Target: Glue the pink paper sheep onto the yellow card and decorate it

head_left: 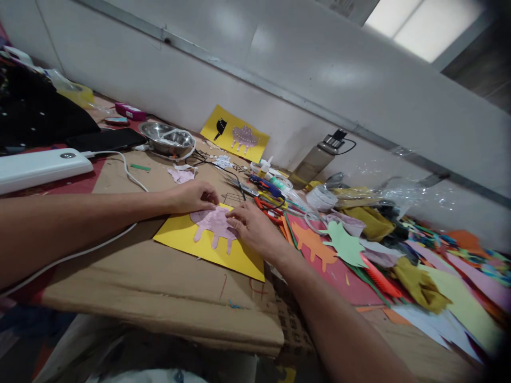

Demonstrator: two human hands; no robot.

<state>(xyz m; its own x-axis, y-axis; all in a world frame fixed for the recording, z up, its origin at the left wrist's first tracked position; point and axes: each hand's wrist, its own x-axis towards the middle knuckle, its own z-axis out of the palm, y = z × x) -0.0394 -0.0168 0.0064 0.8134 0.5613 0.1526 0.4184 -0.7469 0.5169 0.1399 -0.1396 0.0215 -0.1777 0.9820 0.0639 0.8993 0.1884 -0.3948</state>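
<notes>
A lilac cutout (pixel 216 223) with several drip-like legs lies on a yellow card (pixel 175 236), which rests on the brown cardboard. My left hand (pixel 196 196) is at the cutout's upper left edge, its fingers bent and closed there. At the upper right edge, the bent fingers of my right hand (pixel 252 226) are closed on the cutout. My fingers hide parts of its upper rim. Behind, a second yellow card (pixel 255 151) leans on the wall, bearing a black shape and a beaded lilac shape.
A metal bowl (pixel 167 139), a white power bank (pixel 43 169) with a cable, and a phone (pixel 107 139) are at left. Pliers (pixel 269 210), a bottle (pixel 315 159), an orange cutout (pixel 315 247), a green cutout (pixel 345 243) and scraps crowd the right. Cardboard (pixel 159 282) covers the table.
</notes>
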